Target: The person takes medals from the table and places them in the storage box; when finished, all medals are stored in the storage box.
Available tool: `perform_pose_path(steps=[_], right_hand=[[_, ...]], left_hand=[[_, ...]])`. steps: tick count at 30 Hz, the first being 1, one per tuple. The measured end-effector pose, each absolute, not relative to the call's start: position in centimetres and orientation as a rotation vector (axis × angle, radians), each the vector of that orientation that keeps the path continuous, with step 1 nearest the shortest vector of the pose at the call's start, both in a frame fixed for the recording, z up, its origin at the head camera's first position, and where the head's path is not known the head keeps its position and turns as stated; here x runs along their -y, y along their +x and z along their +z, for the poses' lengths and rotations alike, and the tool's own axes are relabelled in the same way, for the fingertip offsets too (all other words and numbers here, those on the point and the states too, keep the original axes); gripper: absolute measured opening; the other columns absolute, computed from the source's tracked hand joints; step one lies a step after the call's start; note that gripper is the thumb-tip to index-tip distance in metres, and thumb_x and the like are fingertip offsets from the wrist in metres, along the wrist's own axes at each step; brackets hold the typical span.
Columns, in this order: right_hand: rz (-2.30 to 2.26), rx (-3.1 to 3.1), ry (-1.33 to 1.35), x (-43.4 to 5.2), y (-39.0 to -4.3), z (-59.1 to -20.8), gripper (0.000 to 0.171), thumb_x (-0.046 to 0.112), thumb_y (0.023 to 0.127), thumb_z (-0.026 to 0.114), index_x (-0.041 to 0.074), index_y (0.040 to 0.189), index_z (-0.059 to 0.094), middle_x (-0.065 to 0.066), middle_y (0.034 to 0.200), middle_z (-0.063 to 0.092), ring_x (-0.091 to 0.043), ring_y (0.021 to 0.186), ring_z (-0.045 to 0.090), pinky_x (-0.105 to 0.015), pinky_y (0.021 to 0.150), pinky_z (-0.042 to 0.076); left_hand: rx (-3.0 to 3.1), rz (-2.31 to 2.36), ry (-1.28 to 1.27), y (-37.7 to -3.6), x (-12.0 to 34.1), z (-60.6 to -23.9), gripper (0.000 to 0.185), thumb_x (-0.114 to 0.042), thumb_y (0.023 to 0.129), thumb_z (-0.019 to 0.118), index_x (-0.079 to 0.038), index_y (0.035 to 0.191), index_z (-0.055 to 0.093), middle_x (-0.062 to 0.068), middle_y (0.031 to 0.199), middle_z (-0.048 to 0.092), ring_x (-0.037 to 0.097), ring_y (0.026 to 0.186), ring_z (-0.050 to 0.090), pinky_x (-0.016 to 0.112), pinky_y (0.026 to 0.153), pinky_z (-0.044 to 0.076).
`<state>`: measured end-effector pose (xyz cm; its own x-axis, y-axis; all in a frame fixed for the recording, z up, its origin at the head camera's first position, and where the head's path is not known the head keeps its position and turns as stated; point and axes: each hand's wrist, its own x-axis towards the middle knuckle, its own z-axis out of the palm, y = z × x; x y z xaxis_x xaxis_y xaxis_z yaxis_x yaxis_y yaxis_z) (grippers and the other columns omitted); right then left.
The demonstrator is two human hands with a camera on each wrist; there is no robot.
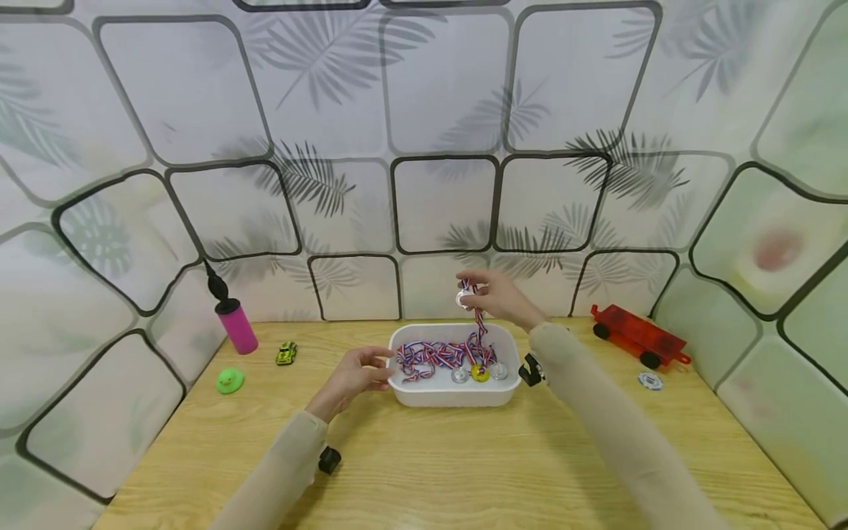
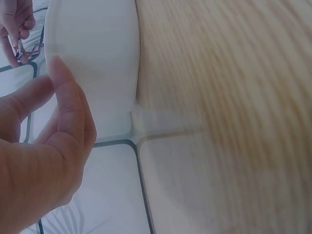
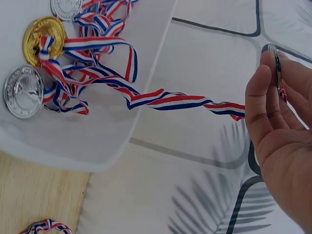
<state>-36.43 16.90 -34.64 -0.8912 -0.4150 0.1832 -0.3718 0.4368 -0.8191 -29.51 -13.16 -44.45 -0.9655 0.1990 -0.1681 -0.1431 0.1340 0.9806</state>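
my right hand pinches a silver medal above the white tub while my left hand, fingers relaxed, steadies its left rim; i judge the ribbon, tangled with the others inside, could drag them out.

Left hand: lying low at about 9 o'clock of the right, fingers loosely bent, fingertips pointing toward 3 o'clock, thumb extending alongside. Left forearm, sleeved in beige, running back toward 7 o'clock.

Right hand: hanging raised at about 1 o'clock of the left, fingers curling in a pinch, palm facing left. Right forearm, sleeved in beige, sloping down toward 5 o'clock.
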Motion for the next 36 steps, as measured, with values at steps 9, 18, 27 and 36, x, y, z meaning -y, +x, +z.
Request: perform_pose_path(steps=[9,18,27,36], right_hand=[[-1.383,-2.523,-0.789,-14.7,-36.6,-36.5,0.049,0.002,0.089,0.067,-0.006,0.136,0.052,-0.027,0.12,0.062,-0.034,0.083,0.068,-0.039,0.068,0.061],[-1.349,-2.491,-0.758,-13.0,-36.1,-38.4,0.047,0.004,0.09,0.068,-0.002,0.134,0.055,-0.025,0.124,0.061,-0.027,0.08,0.069,-0.041,0.073,0.062],[-1.384,-2.453,-0.761,-12.1,-35.4,-39.8,0.044,0.007,0.088,0.072,0.0,0.129,0.059,-0.021,0.12,0.065,-0.039,0.091,0.069,-0.042,0.08,0.061],[-1.476,-2.331,-0.693,-10.1,-35.0,-40.9,0.044,0.003,0.086,0.073,-0.008,0.125,0.059,-0.021,0.107,0.068,-0.031,0.082,0.071,-0.045,0.08,0.061]], left_hand=[[-2.151,1.907,0.054,-29.4,13.0,-44.3,0.043,0.006,0.087,0.065,0.007,0.13,0.056,0.011,0.097,0.054,0.014,0.07,0.064,0.028,0.069,0.062],[-2.146,1.914,0.056,-29.3,13.1,-44.5,0.043,0.007,0.087,0.065,0.008,0.129,0.056,0.01,0.094,0.054,0.014,0.068,0.062,0.027,0.068,0.061],[-2.147,1.911,0.069,-29.3,13.2,-44.4,0.045,0.006,0.087,0.065,0.007,0.131,0.055,0.011,0.097,0.054,0.014,0.068,0.063,0.028,0.068,0.062],[-2.151,1.901,0.056,-29.6,13.2,-44.6,0.044,0.006,0.088,0.065,0.006,0.13,0.056,0.011,0.097,0.055,0.015,0.07,0.064,0.033,0.073,0.062]])
